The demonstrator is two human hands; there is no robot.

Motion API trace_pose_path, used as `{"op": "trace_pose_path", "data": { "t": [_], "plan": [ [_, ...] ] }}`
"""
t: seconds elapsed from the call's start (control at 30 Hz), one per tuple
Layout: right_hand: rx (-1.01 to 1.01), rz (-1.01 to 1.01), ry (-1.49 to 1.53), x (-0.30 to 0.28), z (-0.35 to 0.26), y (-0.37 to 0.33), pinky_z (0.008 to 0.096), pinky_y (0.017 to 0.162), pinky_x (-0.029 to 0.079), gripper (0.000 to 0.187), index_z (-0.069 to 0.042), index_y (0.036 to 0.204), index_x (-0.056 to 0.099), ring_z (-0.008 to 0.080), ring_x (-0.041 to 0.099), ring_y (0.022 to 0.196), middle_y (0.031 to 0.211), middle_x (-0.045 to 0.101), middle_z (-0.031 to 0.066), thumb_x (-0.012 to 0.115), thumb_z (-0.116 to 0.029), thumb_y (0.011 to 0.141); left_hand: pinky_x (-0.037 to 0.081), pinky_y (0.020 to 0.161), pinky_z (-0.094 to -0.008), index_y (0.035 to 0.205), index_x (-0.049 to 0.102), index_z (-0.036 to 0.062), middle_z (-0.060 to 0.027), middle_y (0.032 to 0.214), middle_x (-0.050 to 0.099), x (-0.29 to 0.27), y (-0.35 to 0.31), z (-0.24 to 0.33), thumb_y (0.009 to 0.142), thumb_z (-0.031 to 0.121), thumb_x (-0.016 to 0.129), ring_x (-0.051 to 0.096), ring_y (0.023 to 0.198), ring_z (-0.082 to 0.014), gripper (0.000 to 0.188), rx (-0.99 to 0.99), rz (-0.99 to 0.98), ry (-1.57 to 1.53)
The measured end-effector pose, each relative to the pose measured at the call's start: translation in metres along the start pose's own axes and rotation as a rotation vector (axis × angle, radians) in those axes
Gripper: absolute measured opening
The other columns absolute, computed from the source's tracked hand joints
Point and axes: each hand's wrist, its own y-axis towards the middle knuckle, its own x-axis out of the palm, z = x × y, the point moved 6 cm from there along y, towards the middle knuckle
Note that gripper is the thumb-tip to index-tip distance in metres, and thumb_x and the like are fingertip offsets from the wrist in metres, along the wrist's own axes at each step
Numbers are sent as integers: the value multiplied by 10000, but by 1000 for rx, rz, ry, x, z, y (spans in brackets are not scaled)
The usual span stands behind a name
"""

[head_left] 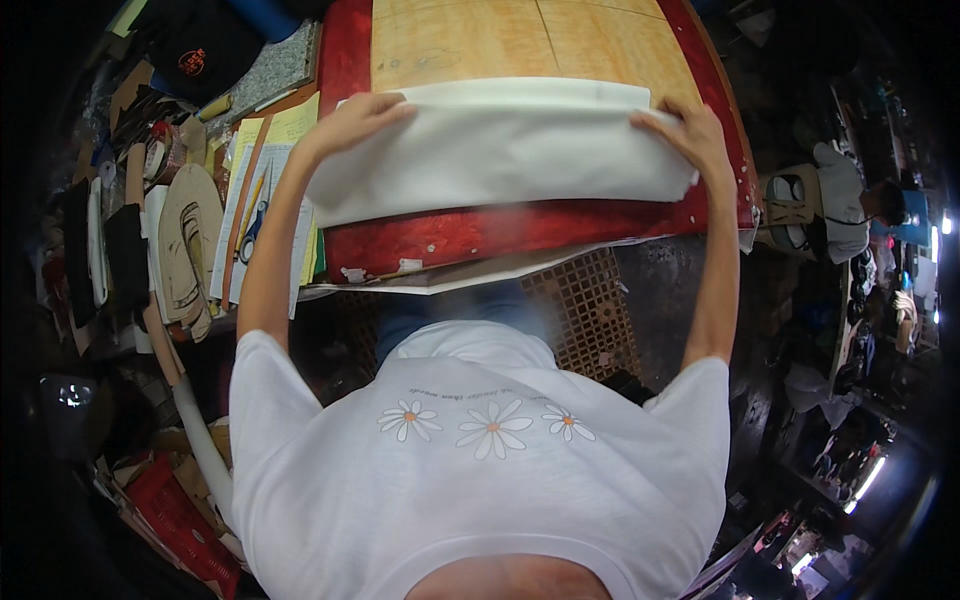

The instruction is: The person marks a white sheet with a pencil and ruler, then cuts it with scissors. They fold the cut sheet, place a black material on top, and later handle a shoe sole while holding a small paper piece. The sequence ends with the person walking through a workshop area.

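At the left, we have a beige sole-shaped cut-out [190, 240] lying just beside yellow and white paper sheets [228, 255], on which rest a long brown strip [252, 195] and blue-handled scissors [254, 232]; these lie close to our left forearm, so we would do well to swing that elbow clear of them. Our left hand [352, 122] pinches the far left part of a broad white flexible sheet [490, 165], thumb on the near face, fingers partly hidden behind. Between our hands the sheet spans the near part of the red-bordered wooden surface [470, 45], a pale strip showing beyond its upper edge; whether that is a fold or a second layer, we cannot tell. To handle it well, we should draw both ends apart with equal, light tension, so that the middle neither sags nor creases, and line its long edge up with the surface's near red border [470, 228]. At the right, our right hand [697, 135] pinches the far right part, thumb pointing inward; we should match its height to the left's, or the sheet could skew.
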Motion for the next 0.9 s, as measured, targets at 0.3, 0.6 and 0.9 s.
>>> {"op": "trace_pose_path", "data": {
  "t": [0.3,0.6,0.9],
  "plan": [
    [223,208,-5,100,61,58,387,739,479,545,-48,882,679,301,644,798,807,675,152,659,-570,725,410,826,-289,1052,610,12,-46,919,604,15,66,-88,944,449,480,526,890,-143,469,-147,15,-105],
    [340,122,95,95,77,89,395,769,470,595,-71,1011,636,298,632,866,896,669,164,593,-614,771,398,854,-257,1037,616,42,-4,898,583,6,80,-99,921,419,536,504,892,-116,403,-147,-119,-123],
    [-101,519,208,107,-56,16,463,953,374,521,-39,1123,568,333,522,1085,1166,573,158,729,-362,747,470,735,-369,919,656,21,-168,879,645,11,62,-58,835,319,628,617,824,-301,311,53,394,162]
  ]
}}
